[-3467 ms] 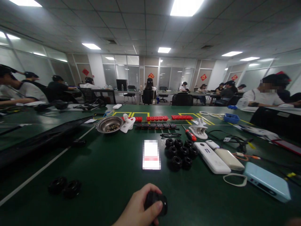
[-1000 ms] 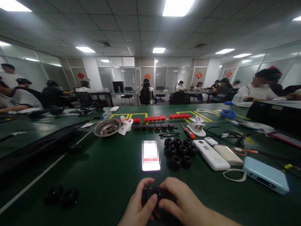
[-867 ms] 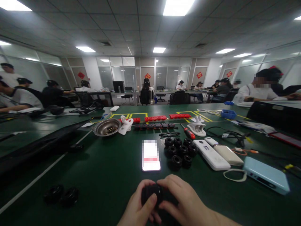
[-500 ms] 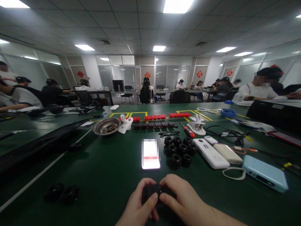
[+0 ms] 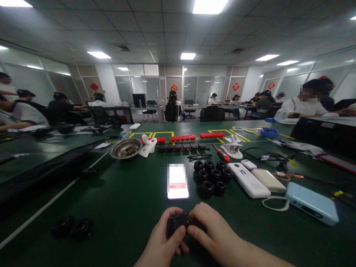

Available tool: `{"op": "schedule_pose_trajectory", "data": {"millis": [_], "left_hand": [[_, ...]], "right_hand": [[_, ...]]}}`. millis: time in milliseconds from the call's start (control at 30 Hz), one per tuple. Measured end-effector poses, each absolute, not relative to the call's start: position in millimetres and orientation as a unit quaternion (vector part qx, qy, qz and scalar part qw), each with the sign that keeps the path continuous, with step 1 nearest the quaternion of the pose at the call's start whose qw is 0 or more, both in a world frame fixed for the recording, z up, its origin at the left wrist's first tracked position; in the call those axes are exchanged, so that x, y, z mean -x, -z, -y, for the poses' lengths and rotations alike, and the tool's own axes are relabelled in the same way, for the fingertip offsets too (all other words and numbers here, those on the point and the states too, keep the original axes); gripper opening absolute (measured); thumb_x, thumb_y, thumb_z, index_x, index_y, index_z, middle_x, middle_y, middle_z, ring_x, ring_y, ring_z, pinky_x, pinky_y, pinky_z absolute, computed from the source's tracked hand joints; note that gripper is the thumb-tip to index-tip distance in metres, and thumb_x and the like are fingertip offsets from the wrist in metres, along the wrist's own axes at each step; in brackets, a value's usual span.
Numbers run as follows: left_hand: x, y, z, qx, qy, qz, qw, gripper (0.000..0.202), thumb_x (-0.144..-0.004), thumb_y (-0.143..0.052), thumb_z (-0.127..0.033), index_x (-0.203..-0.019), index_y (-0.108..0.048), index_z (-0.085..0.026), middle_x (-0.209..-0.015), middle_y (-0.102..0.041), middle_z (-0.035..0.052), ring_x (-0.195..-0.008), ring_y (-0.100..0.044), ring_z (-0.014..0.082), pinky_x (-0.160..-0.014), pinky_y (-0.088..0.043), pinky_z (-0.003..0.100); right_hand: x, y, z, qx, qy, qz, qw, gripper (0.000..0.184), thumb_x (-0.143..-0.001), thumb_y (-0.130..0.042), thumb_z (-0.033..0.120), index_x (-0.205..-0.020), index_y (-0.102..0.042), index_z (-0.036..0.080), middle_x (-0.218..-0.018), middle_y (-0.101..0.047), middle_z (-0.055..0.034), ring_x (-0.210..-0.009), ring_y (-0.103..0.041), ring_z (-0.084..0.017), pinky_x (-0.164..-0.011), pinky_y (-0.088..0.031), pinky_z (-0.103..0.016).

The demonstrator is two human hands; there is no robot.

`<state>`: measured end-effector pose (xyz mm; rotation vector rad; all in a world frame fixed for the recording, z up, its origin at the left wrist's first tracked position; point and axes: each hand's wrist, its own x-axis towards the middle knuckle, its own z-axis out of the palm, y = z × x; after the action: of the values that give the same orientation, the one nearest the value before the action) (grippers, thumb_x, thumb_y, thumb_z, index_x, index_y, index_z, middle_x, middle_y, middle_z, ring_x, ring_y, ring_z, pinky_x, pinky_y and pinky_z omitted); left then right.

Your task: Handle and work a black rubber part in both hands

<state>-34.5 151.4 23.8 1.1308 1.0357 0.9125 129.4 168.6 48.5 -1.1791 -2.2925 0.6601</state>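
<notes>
Close in front of me, my left hand (image 5: 168, 235) is closed around a small black blocky part (image 5: 180, 221), thumb along its near side. My right hand (image 5: 210, 231) pinches the right end of the same part between thumb and fingers. What the right fingertips cover cannot be made out. Just beyond the hands lies a phone (image 5: 178, 193) with a bright screen. Several round black ribbed parts (image 5: 216, 174) are grouped to the right of the phone. Two more black parts (image 5: 82, 228) of that kind sit at the left.
A metal bowl (image 5: 116, 151) with small brass-coloured pieces stands beyond, left of a row of black modules (image 5: 182, 147) and red trays (image 5: 183, 138). A red screwdriver (image 5: 224, 155), white power bank (image 5: 247, 181), light-blue box (image 5: 311, 204) and cables (image 5: 267, 157) lie right. People sit at surrounding tables.
The black part has turned slightly between my fingers and shows more of its flat side. Both hands keep their grip and have hardly moved.
</notes>
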Motion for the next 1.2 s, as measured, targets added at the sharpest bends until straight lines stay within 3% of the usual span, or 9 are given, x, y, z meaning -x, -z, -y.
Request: {"op": "schedule_pose_trajectory", "data": {"millis": [167, 300, 467, 567, 667, 800, 900, 967, 1200], "left_hand": [[36, -16, -155, -0.489, -0.404, -0.425, 0.646, 0.052, -0.065, -0.048, -0.058, -0.091, -0.041, -0.013, -0.062, -0.057, 0.0019, -0.047, -0.056, 0.0123, -0.044, -0.033, 0.02], [36, -19, -152, -0.511, -0.415, -0.429, 0.618, 0.043, -0.066, -0.053, -0.051, -0.086, -0.045, -0.014, -0.063, -0.053, -0.0011, -0.047, -0.052, 0.0093, -0.044, -0.035, 0.02], [35, -23, -150, -0.495, -0.415, -0.443, 0.621, 0.047, -0.066, -0.056, -0.048, -0.097, -0.041, -0.015, -0.07, -0.055, -0.0001, -0.051, -0.053, 0.0094, -0.047, -0.037, 0.021], [35, -21, -154, -0.494, -0.399, -0.435, 0.639, 0.052, -0.065, -0.054, -0.053, -0.097, -0.041, -0.014, -0.069, -0.056, 0.0018, -0.051, -0.055, 0.0108, -0.047, -0.036, 0.022], [36, -18, -156, -0.487, -0.396, -0.429, 0.65, 0.053, -0.065, -0.048, -0.059, -0.092, -0.041, -0.013, -0.063, -0.056, 0.0017, -0.047, -0.056, 0.0121, -0.044, -0.034, 0.021], [36, -17, -154, -0.519, -0.403, -0.429, 0.62, 0.043, -0.069, -0.051, -0.05, -0.09, -0.043, -0.014, -0.063, -0.053, -0.0006, -0.049, -0.053, 0.01, -0.046, -0.036, 0.021], [36, -18, -151, -0.535, -0.397, -0.436, 0.605, 0.04, -0.071, -0.051, -0.045, -0.096, -0.041, -0.015, -0.069, -0.053, -0.0003, -0.054, -0.054, 0.01, -0.048, -0.038, 0.021], [36, -19, -151, -0.542, -0.384, -0.438, 0.605, 0.041, -0.072, -0.05, -0.045, -0.098, -0.04, -0.015, -0.066, -0.053, -0.0007, -0.055, -0.054, 0.0104, -0.049, -0.038, 0.021], [36, -18, -154, -0.525, -0.381, -0.422, 0.633, 0.044, -0.07, -0.048, -0.052, -0.09, -0.043, -0.013, -0.061, -0.054, 0.0002, -0.049, -0.055, 0.0117, -0.046, -0.036, 0.022]], "right_hand": [[-127, -58, -162, 0.373, -0.235, 0.859, 0.26, 0.026, -0.071, -0.056, 0.016, -0.096, -0.05, 0.017, -0.092, -0.052, -0.0044, -0.084, -0.045, -0.017, -0.073, -0.037, -0.029], [-127, -63, -159, 0.401, -0.257, 0.844, 0.247, 0.036, -0.062, -0.065, 0.021, -0.094, -0.049, 0.016, -0.094, -0.05, -0.0053, -0.084, -0.045, -0.019, -0.074, -0.037, -0.031], [-128, -53, -164, 0.425, -0.247, 0.833, 0.255, 0.016, -0.082, -0.043, 0.029, -0.075, -0.05, 0.017, -0.077, -0.05, -0.0028, -0.074, -0.045, -0.017, -0.066, -0.037, -0.03], [-127, -52, -164, 0.415, -0.256, 0.835, 0.256, 0.007, -0.079, -0.048, 0.023, -0.077, -0.05, 0.017, -0.08, -0.051, -0.003, -0.076, -0.046, -0.016, -0.067, -0.038, -0.028], [-128, -57, -162, 0.387, -0.267, 0.841, 0.268, 0.021, -0.071, -0.055, 0.014, -0.091, -0.049, 0.018, -0.091, -0.05, -0.0035, -0.084, -0.045, -0.016, -0.073, -0.037, -0.028], [-129, -57, -162, 0.399, -0.267, 0.837, 0.263, 0.028, -0.067, -0.061, 0.025, -0.091, -0.048, 0.018, -0.089, -0.051, -0.0033, -0.079, -0.046, -0.018, -0.07, -0.038, -0.029], [-129, -50, -166, 0.427, -0.251, 0.833, 0.245, 0.014, -0.079, -0.047, 0.031, -0.081, -0.051, 0.018, -0.078, -0.051, -0.0024, -0.072, -0.045, -0.017, -0.064, -0.037, -0.029], [-128, -46, -168, 0.434, -0.244, 0.837, 0.228, 0.02, -0.084, -0.04, 0.029, -0.073, -0.052, 0.017, -0.072, -0.051, -0.002, -0.069, -0.045, -0.016, -0.061, -0.037, -0.028], [-129, -56, -161, 0.371, -0.235, 0.859, 0.262, 0.025, -0.069, -0.062, 0.027, -0.089, -0.051, 0.017, -0.087, -0.053, -0.0038, -0.08, -0.047, -0.017, -0.071, -0.037, -0.029]]}}
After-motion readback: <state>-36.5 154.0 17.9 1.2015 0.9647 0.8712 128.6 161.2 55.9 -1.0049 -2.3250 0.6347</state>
